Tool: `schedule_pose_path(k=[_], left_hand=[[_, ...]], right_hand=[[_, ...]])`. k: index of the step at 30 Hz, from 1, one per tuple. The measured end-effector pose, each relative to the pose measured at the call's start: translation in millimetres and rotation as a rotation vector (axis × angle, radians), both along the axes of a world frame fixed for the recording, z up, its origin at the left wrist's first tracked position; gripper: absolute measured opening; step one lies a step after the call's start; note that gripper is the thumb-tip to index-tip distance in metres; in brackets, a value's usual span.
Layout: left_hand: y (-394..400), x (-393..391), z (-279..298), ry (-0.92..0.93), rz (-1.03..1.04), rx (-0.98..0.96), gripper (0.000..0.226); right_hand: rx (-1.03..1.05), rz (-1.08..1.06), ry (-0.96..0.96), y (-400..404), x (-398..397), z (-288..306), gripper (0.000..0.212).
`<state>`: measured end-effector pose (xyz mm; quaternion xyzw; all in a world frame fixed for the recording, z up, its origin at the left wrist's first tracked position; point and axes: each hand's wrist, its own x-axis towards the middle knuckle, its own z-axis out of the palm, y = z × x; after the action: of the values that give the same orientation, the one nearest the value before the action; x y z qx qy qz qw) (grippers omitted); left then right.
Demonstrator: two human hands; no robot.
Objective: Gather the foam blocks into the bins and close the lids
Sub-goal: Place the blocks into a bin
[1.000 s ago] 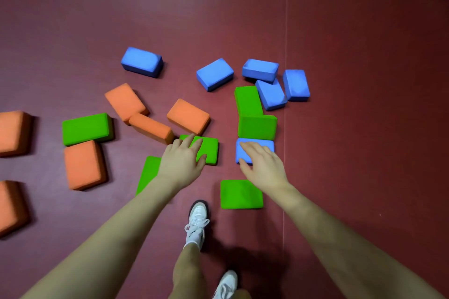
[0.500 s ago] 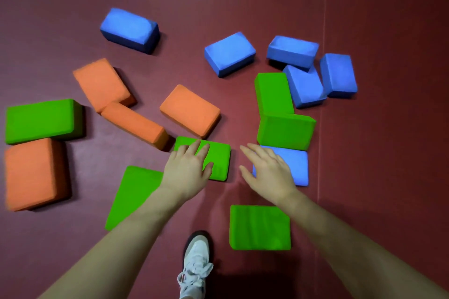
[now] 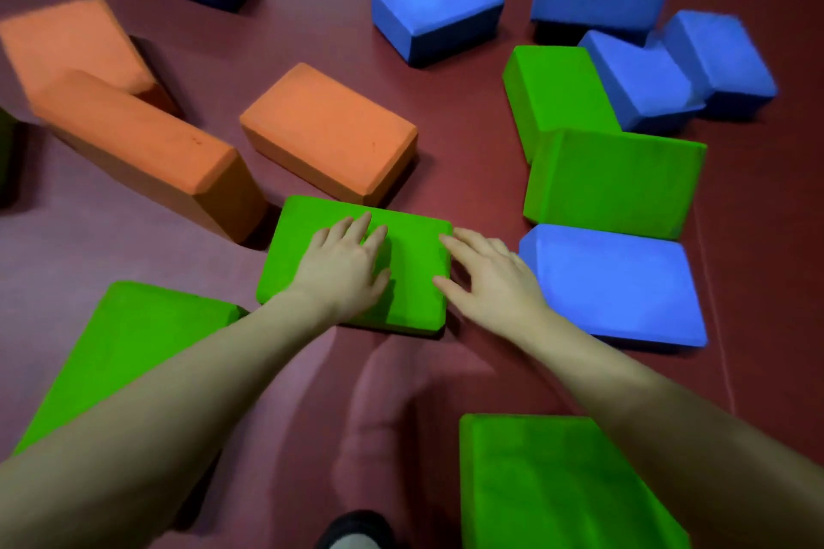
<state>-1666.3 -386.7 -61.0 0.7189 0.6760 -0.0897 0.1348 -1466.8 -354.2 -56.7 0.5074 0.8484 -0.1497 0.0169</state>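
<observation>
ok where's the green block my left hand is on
In the head view it lies mid-frame on the floor: the green block under the left hand, between the long orange block and the big blue block.

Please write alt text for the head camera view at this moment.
Both hands reach a flat green foam block on a dark red floor: the left hand rests on top, the right hand at its right edge. Orange, blue and other green blocks lie scattered around; no bins are visible.
</observation>
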Motion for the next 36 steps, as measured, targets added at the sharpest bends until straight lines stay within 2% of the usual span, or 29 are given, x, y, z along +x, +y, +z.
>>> schedule_pose_path(k=[4, 8, 12, 17, 20, 23, 25, 28, 30, 33, 36], left_hand=[[4.2, -11.3, -26.9, 0.011, -0.019, 0.016, 0.078], [9.3, -21.1, -35.7, 0.010, 0.017, 0.027, 0.093], [18.4, -29.7, -38.5, 0.023, -0.014, 0.004, 0.098], [13.6, -34.0, -34.1, 0.017, -0.055, 0.054, 0.102], [-5.8, -29.6, -30.5, -0.024, -0.061, 0.216, 0.093], [-30.5, -31.9, -25.5, -0.006, -0.055, 0.363, 0.086], [-44.9, -31.1, -14.8, 0.002, -0.041, 0.456, 0.082], [-67.2, -27.7, -4.1, -0.012, -0.055, 0.534, 0.070], [-81.8, -28.7, -2.5, -0.010, -0.083, 0.589, 0.062], [-93.4, -31.6, 0.5, -0.005, -0.122, 0.603, 0.055], [-85.4, -31.4, 9.4, -0.005, -0.180, 0.455, 0.064]], right_hand=[[-0.017, -0.011, 0.033, 16.7, -23.0, -25.1, 0.086], [-0.103, 0.046, -0.063, 32.7, -29.5, -37.3, 0.112], [-0.156, 0.060, -0.121, 40.5, -32.0, -42.7, 0.120], [-0.067, 0.064, -0.072, 28.1, -30.5, -39.9, 0.118], [0.029, 0.049, 0.010, 7.4, -23.9, -39.6, 0.117], [0.228, 0.083, 0.131, -20.4, -18.7, -42.9, 0.116], [0.331, 0.103, 0.187, -31.9, -12.8, -40.3, 0.108], [0.404, 0.097, 0.277, -41.9, -5.1, -28.7, 0.074], [0.324, 0.090, 0.266, -47.2, -8.7, -16.4, 0.069], [0.038, 0.031, 0.209, -57.6, -14.7, -7.4, 0.075], [0.011, 0.080, 0.322, -63.7, -6.3, -4.5, 0.068]])
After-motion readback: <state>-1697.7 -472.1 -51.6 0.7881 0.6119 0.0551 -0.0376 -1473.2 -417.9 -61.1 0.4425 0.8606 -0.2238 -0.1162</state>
